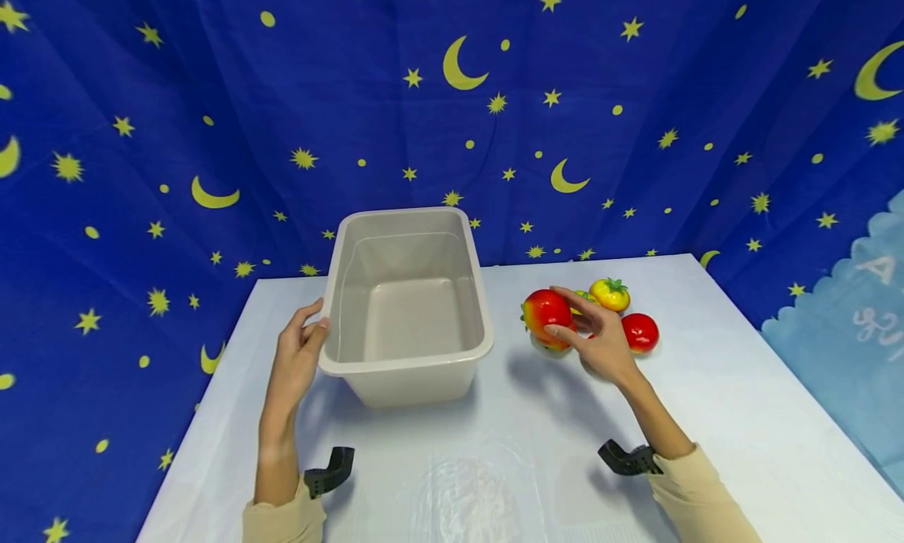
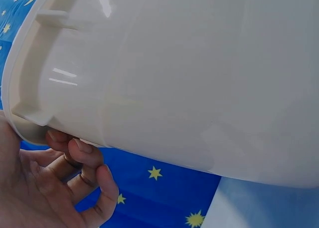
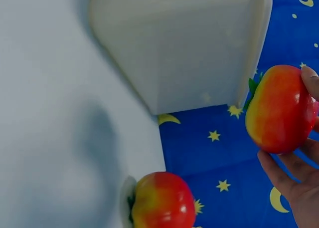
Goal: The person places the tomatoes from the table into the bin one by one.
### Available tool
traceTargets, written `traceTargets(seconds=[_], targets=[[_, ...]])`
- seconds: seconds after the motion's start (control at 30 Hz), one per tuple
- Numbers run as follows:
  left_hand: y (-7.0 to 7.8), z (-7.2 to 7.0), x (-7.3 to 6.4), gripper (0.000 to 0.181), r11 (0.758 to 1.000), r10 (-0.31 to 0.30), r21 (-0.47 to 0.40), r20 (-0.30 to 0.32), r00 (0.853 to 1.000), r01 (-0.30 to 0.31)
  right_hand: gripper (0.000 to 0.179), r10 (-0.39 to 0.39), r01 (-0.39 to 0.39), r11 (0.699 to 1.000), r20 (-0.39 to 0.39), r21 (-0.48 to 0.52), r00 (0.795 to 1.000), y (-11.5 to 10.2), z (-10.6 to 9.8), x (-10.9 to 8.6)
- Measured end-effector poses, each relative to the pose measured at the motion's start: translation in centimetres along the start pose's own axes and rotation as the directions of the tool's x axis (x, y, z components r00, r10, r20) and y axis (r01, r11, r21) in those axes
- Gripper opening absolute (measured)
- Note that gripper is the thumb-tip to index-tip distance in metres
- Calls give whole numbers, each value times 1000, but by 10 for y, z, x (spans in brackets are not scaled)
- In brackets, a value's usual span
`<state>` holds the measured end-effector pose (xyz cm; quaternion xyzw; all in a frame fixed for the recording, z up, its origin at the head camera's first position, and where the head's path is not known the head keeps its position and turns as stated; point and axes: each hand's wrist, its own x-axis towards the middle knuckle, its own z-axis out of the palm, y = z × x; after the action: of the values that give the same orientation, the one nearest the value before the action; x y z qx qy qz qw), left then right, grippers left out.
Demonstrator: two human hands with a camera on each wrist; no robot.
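Observation:
My left hand (image 1: 297, 358) grips the left rim of a light grey plastic tub (image 1: 417, 384), thumb on the rim and fingers curled underneath. In the left wrist view, the tub's outer wall (image 2: 174, 78) fills most of the picture. To the right of the tub, my right hand (image 1: 606, 345) holds a glossy red-and-yellow tomato (image 1: 545, 311) above the table, between thumb and fingers. Its green leafy top points left in the right wrist view. Another red-and-yellow tomato (image 3: 163, 200) lies on the table below it.
A yellow tomato (image 1: 610, 295) and a red tomato (image 1: 640, 333) lie just beyond my right hand; more fruit there is partly hidden by my fingers. The white table (image 1: 713, 386) meets a blue star-and-moon curtain (image 1: 395, 119) behind the tub.

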<state>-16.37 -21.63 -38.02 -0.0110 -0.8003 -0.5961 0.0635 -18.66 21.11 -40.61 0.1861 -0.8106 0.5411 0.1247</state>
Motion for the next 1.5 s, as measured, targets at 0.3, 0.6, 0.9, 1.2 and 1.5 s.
traceTargets(seconds=[0.3,0.6,0.9,1.2,1.5], targets=[[0,0,0,47,1000,-3,2,6,1000,3,54,-3,3,996,-2,89,1000,-15,5,14],[1,0,1,47,1000,3,-5,2,1000,-3,56,-87,88,990,-7,111,996,-31,11,35],[0,-1,1,46,1000,0,-17,-15,1000,-1,55,-150,149,977,-5,153,989,-47,23,51],[-2,2,1,46,1000,12,-8,-23,1000,-12,56,-136,133,974,2,181,991,-53,32,57],[-1,2,0,45,1000,10,30,-23,1000,-10,55,-151,140,964,32,224,988,-64,52,66]])
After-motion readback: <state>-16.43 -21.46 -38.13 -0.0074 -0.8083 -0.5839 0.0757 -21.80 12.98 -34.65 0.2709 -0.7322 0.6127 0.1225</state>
